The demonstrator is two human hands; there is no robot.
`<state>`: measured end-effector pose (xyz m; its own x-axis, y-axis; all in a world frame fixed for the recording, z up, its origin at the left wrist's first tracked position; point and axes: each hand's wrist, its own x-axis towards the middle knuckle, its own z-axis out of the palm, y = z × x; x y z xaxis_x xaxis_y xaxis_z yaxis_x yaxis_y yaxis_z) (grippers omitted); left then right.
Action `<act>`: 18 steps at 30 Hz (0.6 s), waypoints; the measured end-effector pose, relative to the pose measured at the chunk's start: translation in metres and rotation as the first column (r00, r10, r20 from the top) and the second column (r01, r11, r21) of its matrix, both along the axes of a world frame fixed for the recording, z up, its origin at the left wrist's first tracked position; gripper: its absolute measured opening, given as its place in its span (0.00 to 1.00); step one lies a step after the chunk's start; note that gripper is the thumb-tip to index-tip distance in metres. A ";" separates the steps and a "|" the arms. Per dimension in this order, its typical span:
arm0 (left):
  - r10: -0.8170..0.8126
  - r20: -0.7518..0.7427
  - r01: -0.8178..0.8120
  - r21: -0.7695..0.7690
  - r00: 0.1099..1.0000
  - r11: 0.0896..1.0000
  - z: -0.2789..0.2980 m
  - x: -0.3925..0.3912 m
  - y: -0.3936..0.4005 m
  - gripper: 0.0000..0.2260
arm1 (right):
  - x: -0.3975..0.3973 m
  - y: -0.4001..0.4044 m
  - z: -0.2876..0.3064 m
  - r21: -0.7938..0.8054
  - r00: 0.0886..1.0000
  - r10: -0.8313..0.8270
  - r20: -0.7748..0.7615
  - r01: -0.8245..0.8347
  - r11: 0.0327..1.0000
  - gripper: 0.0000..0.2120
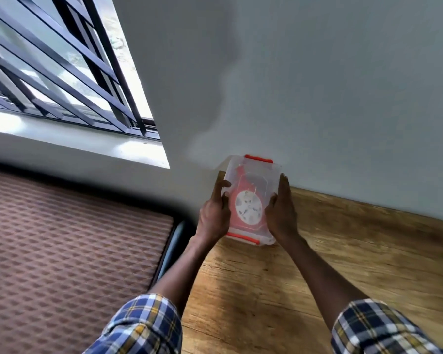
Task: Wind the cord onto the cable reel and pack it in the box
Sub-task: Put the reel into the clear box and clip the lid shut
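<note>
A clear plastic box (253, 169) with orange latches sits on the wooden table (317, 251), close to the wall. Its lid is on. Through the lid I see the orange cable reel (248, 208) with its white socket face. My left hand (214, 213) grips the box's left side, with the thumb on the lid. My right hand (281, 210) presses flat against the right side, fingers straight along the edge. No cord lies outside the box.
A grey wall (317, 85) rises right behind the box. Left of the table lies a patterned mattress (69, 251), with a narrow gap between them. A barred window (62, 67) is at the upper left.
</note>
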<state>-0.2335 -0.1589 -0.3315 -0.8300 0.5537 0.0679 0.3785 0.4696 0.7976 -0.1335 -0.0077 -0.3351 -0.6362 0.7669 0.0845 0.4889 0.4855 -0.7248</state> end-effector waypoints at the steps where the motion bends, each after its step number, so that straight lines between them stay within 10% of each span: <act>1: -0.003 -0.005 0.003 0.005 1.000 1.000 0.000 0.000 0.000 0.13 | 0.000 0.000 0.000 0.013 1.000 -0.004 -0.005 0.004 1.000 0.31; 12: -0.068 -0.043 0.065 -0.062 0.997 0.996 0.025 0.008 -0.007 0.17 | 0.018 0.016 0.037 -0.067 0.960 0.135 0.247 -0.123 0.990 0.30; 18: -0.149 -0.365 0.081 -0.196 0.919 0.977 0.093 0.030 0.025 0.25 | 0.076 0.053 0.092 0.334 0.936 0.015 0.352 -0.141 0.932 0.24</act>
<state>-0.2034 -0.1338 -0.2384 -0.6920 0.6751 0.2559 0.6935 0.5231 0.4954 -0.0575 0.0454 -0.2432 -0.7307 0.6745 0.1055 0.6234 0.7222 -0.2996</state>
